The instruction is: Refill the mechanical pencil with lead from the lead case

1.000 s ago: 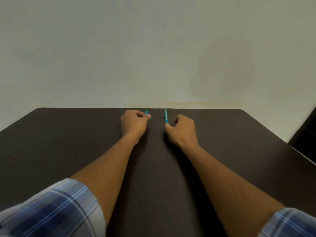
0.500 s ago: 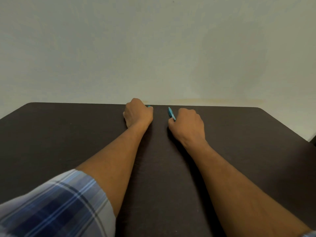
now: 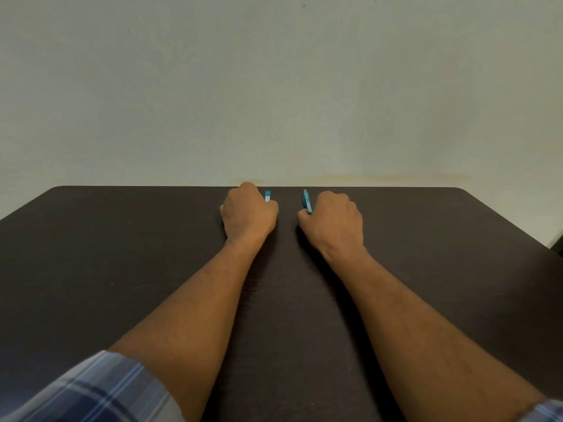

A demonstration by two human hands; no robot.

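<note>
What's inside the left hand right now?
A short teal end with a pale patch sticks out of the left hand, which grips it. The rest is covered by that hand, so pencil or lead case cannot be told.

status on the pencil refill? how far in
Early. Done: both items are picked up. The left hand grips a short teal piece with a pale tip, the right hand a longer teal piece, near the table's far edge. In hand: the pieces are held apart; I cannot tell which is the pencil and which the case. To do: no lead is visible, so the whole transfer remains.
</note>
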